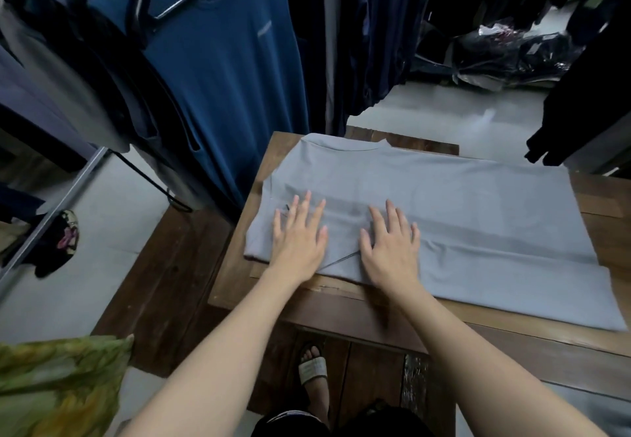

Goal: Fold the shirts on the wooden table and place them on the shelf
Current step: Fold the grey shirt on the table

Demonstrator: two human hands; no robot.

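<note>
1. Left hand (300, 235): flat, fingers straight and spread, palm pressing on item 3; nothing grasped.
2. Right hand (389, 242): just beside the left hand, likewise flat and released, palm down on the same cloth.
3. Pale grey-blue cotton shirt (461, 218): lies under both hands on item 4, sides folded in, stretching well away to the right of the right hand. Neck end lies beyond the left fingertips. Far-right corner reaches the frame edge. A small dark mark by the left fingertips is too small to identify.
4. Brown wooden table (235, 266): bare edge under both wrists; right part cut off.
5. Dark blue hanging T-shirt (218, 61): beyond the left hand; chest print unreadable.
6. Green patterned cloth (58, 385): left of the left forearm, cut off by the frame.
</note>
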